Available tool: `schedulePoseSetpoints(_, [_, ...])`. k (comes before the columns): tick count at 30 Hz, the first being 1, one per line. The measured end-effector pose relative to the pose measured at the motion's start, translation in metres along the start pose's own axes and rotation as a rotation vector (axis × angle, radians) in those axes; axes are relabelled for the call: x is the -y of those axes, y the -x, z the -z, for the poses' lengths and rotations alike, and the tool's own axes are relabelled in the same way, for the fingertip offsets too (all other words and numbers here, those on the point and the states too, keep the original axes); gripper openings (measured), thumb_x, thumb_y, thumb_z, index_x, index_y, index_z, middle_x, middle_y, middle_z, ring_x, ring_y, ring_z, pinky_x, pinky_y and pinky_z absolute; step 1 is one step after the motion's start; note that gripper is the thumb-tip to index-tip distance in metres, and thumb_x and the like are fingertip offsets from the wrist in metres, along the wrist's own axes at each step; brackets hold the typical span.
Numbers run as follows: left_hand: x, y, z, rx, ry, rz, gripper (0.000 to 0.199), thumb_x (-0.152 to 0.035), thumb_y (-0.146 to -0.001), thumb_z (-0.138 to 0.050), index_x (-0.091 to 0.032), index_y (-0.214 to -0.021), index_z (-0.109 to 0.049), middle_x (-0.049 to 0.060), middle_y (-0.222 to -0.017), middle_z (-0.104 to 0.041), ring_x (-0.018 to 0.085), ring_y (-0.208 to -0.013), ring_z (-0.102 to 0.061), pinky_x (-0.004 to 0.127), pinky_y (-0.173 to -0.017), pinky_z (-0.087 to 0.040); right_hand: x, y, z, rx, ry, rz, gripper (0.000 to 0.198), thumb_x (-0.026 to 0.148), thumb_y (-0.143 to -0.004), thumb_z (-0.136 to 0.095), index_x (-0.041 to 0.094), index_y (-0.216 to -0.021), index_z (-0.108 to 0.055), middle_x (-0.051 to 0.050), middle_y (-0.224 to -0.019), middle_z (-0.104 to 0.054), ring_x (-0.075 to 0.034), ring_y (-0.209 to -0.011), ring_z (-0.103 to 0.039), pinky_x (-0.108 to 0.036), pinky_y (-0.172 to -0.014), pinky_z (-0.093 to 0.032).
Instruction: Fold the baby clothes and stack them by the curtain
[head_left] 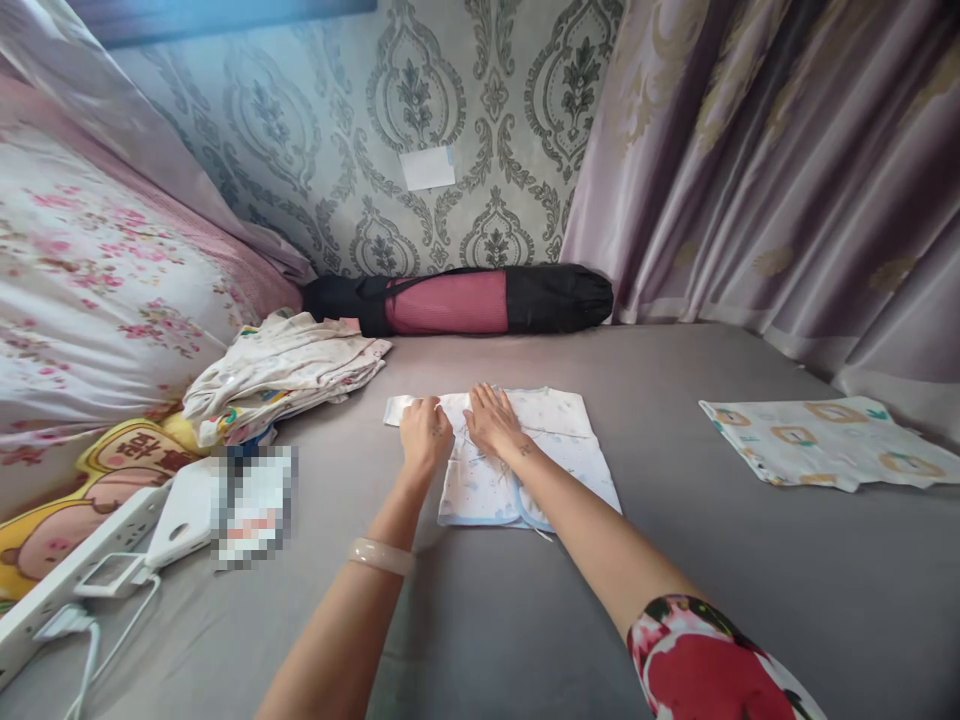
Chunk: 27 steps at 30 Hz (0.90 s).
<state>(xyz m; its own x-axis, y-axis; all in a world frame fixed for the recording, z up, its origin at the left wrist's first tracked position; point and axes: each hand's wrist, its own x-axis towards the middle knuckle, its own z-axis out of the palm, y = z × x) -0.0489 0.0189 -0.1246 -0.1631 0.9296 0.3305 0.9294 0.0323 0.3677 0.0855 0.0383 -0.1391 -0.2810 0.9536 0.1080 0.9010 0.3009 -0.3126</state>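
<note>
A white baby shirt (477, 492) with a faint print, pale blue edging and thin ties lies spread on the grey sheet before me. My left hand (427, 432), below which a pale bangle circles the forearm, has its fingers curled down on the shirt's left side, where the sleeve sticks out. The fingertips are partly hidden there, but they appear to pinch the sleeve cloth. Flat on the upper middle of the shirt rests my right hand (491, 420), its fingers stretched out and pointing away from me.
Heaped baby clothes (292, 365) lie at the left, near a yellow cartoon cushion (112, 500), a power strip (82, 565) and a white device (184, 510). A folded printed cloth (825, 440) is at the right. Along the wall stretches a rolled mat in a black-and-pink bag (450, 302).
</note>
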Motion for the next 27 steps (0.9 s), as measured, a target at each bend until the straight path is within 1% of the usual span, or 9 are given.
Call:
schedulePoseSetpoints(5, [0.03, -0.016, 0.007, -0.01, -0.134, 0.207, 0.033, -0.025, -0.089, -0.044, -0.013, -0.115, -0.062, 0.018, -0.12, -0.059, 0.032, -0.114, -0.053, 0.042, -0.092, -0.041, -0.002, 0.003, -0.011, 0.011, 0.009, -0.034, 0.062, 0.038, -0.099, -0.022, 0.002, -0.149, -0.029, -0.014, -0.157, -0.025, -0.024, -0.146, -0.017, -0.039, -0.118, -0.007])
schedulePoseSetpoints(9, [0.047, -0.028, 0.012, 0.055, -0.204, 0.339, 0.037, -0.032, -0.088, -0.048, -0.009, -0.114, -0.061, 0.023, -0.125, -0.054, 0.037, -0.12, -0.047, 0.045, -0.095, -0.038, -0.005, 0.004, -0.015, 0.002, 0.028, -0.026, 0.062, 0.039, -0.099, -0.022, 0.003, -0.149, -0.028, -0.014, -0.157, -0.025, -0.024, -0.146, -0.016, -0.039, -0.118, -0.007])
schedulePoseSetpoints(12, [0.055, -0.038, 0.013, 0.137, -0.179, 0.396, 0.041, -0.036, -0.087, -0.05, -0.007, -0.116, -0.058, 0.026, -0.128, -0.053, 0.037, -0.124, -0.046, 0.045, -0.098, -0.036, -0.004, 0.003, -0.015, -0.002, 0.041, -0.027, 0.062, 0.038, -0.099, -0.023, 0.002, -0.149, -0.028, -0.014, -0.157, -0.025, -0.024, -0.146, -0.016, -0.038, -0.118, -0.007])
schedulePoseSetpoints(15, [0.061, -0.049, 0.011, 0.187, -0.053, 0.457, 0.041, -0.036, -0.082, -0.056, -0.009, -0.113, -0.058, 0.025, -0.131, -0.053, 0.037, -0.127, -0.045, 0.045, -0.101, -0.033, -0.003, 0.003, -0.014, 0.005, 0.048, -0.028, 0.063, 0.039, -0.099, -0.022, 0.002, -0.149, -0.028, -0.014, -0.157, -0.024, -0.025, -0.146, -0.017, -0.039, -0.118, -0.008])
schedulePoseSetpoints(18, [0.067, -0.062, 0.007, 0.216, 0.072, 0.54, 0.032, -0.031, -0.073, -0.064, -0.013, -0.1, -0.061, 0.022, -0.12, -0.062, 0.037, -0.12, -0.052, 0.045, -0.098, -0.036, -0.002, 0.003, -0.012, 0.02, 0.053, -0.034, 0.063, 0.039, -0.099, -0.021, 0.003, -0.15, -0.027, -0.014, -0.157, -0.024, -0.024, -0.146, -0.016, -0.039, -0.118, -0.007])
schedulePoseSetpoints(21, [0.074, -0.072, 0.003, 0.213, 0.16, 0.574, 0.022, -0.026, -0.065, -0.068, -0.016, -0.084, -0.061, 0.015, -0.097, -0.07, 0.034, -0.103, -0.062, 0.041, -0.087, -0.043, -0.002, 0.003, -0.011, 0.032, 0.059, -0.04, 0.063, 0.039, -0.099, -0.021, 0.004, -0.151, -0.025, -0.013, -0.158, -0.022, -0.023, -0.146, -0.015, -0.038, -0.118, -0.006])
schedulePoseSetpoints(22, [0.077, -0.073, 0.002, 0.205, 0.2, 0.574, 0.018, -0.024, -0.064, -0.068, -0.017, -0.079, -0.061, 0.012, -0.088, -0.07, 0.032, -0.096, -0.064, 0.039, -0.083, -0.045, -0.002, 0.003, -0.011, 0.038, 0.061, -0.043, 0.062, 0.039, -0.099, -0.02, 0.005, -0.151, -0.024, -0.012, -0.158, -0.022, -0.023, -0.146, -0.014, -0.038, -0.118, -0.006])
schedulePoseSetpoints(24, [0.082, -0.075, 0.002, 0.167, 0.289, 0.556, 0.01, -0.024, -0.065, -0.065, -0.019, -0.071, -0.058, 0.006, -0.071, -0.066, 0.028, -0.085, -0.065, 0.034, -0.075, -0.046, -0.001, 0.003, -0.011, 0.046, 0.062, -0.048, 0.062, 0.039, -0.099, -0.021, 0.006, -0.152, -0.023, -0.012, -0.159, -0.021, -0.023, -0.146, -0.014, -0.038, -0.118, -0.006])
schedulePoseSetpoints(27, [0.087, -0.074, 0.005, 0.062, 0.431, 0.522, 0.01, -0.028, -0.071, -0.057, -0.02, -0.065, -0.055, 0.001, -0.061, -0.056, 0.023, -0.078, -0.062, 0.029, -0.069, -0.046, -0.001, 0.002, -0.01, 0.051, 0.061, -0.049, 0.061, 0.04, -0.099, -0.022, 0.009, -0.152, -0.023, -0.013, -0.159, -0.021, -0.024, -0.146, -0.014, -0.039, -0.117, -0.006])
